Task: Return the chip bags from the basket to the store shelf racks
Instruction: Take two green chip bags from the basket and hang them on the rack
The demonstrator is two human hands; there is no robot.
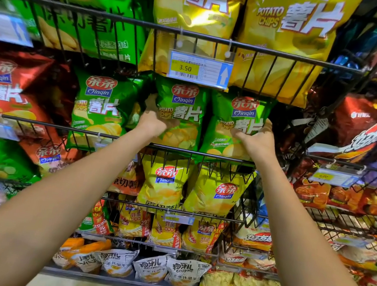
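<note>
Two green chip bags stand side by side in the middle wire rack (181, 151). My left hand (152, 120) grips the left green bag (182, 109) at its left edge, thumb across the front. My right hand (256, 137) grips the right green bag (234, 125) at its right edge, thumb on the front. Both bags sit upright behind the rack's front rail. A third green bag (100, 106) stands in the same rack to the left. The basket is out of view.
Large yellow chip bags (288, 35) fill the rack above, with a 3.50 price tag (200, 69) hanging on its rail. Red bags (1, 86) sit at left, dark red snack bags (357, 130) at right. Lower racks hold yellow bags (163, 183) and several other packets.
</note>
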